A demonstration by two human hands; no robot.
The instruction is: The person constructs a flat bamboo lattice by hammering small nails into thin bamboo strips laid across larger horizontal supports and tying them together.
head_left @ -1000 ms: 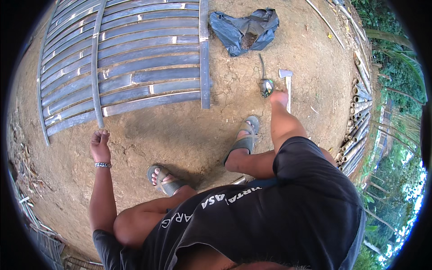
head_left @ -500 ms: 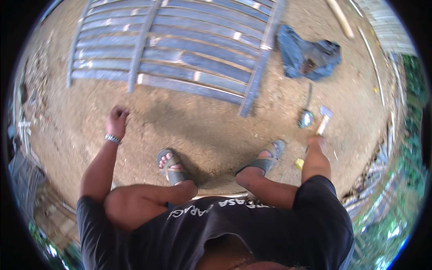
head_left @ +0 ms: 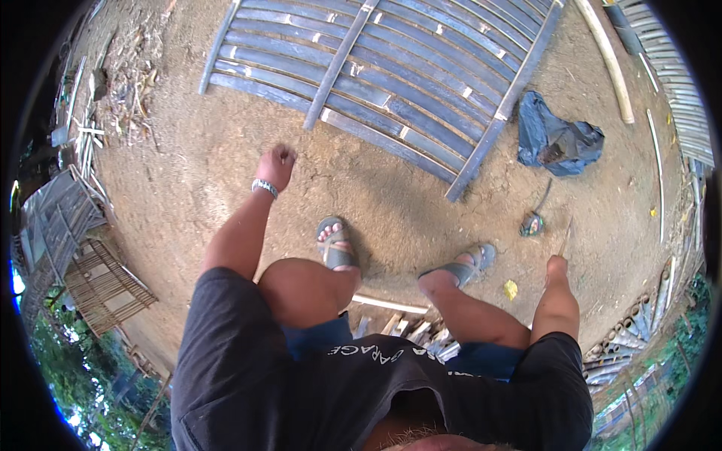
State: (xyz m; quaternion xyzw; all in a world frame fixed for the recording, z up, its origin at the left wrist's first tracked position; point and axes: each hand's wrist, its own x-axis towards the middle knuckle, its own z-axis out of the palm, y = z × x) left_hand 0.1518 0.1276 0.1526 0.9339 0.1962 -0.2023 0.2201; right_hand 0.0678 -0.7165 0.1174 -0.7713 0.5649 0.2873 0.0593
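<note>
My left hand (head_left: 277, 167), with a metal band at the wrist, hangs over the dirt with its fingers curled together. If it holds anything, I cannot make it out. My right hand (head_left: 556, 265) is closed round a knife (head_left: 567, 237) whose blade looks thin from here and points away from me. Just left of the blade lies a small shiny rounded object (head_left: 532, 225) with a dark strap or stick running from it. Ahead of me a slatted panel of grey-blue split bamboo (head_left: 391, 90) lies on the ground, its slats crossed by long bars.
A crumpled dark blue plastic bag (head_left: 560, 139) lies right of the panel. Beyond it is a pale pole (head_left: 608, 64). A yellow leaf (head_left: 511, 289) lies by my right foot. Bamboo pieces (head_left: 639, 331) are stacked at right, and a slatted bamboo frame (head_left: 105, 282) stands at left.
The view has swung, so the panel, bag and my feet appear further right. The knife now shows as a thin line instead of a broad, pale shape. My left hand stays curled.
</note>
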